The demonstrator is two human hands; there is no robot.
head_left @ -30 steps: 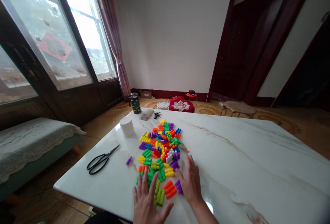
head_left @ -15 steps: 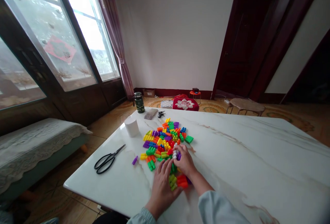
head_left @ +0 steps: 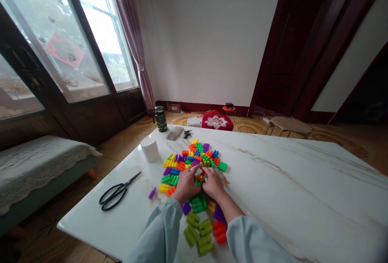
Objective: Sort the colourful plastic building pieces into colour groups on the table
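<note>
Colourful plastic building blocks [head_left: 176, 162] lie in a loose pile on the white marble-look table [head_left: 285, 198]. My left hand [head_left: 188, 184] reaches into the pile with its fingers curled and closed around a white block [head_left: 198, 171]. Close on its right, my right hand [head_left: 214, 183] is closed too, pinching a white block [head_left: 206, 178] mostly covered by its fingers. The fingertips of both hands nearly meet. Below the hands are green blocks [head_left: 198, 203], olive-green blocks [head_left: 190, 234] and red-orange blocks [head_left: 220, 231]. A single purple block [head_left: 152, 192] lies apart on the left.
Black-handled scissors [head_left: 117, 193] lie at the left of the table. A white roll [head_left: 149, 150], a camouflage-pattern bottle [head_left: 160, 119] and a small black item [head_left: 187, 134] stand or lie toward the far edge. A round stool [head_left: 291, 124] is beyond the table.
My left hand has moved up and forward to the white block beside my right hand, uncovering the olive-green blocks near me. The view has shifted slightly.
</note>
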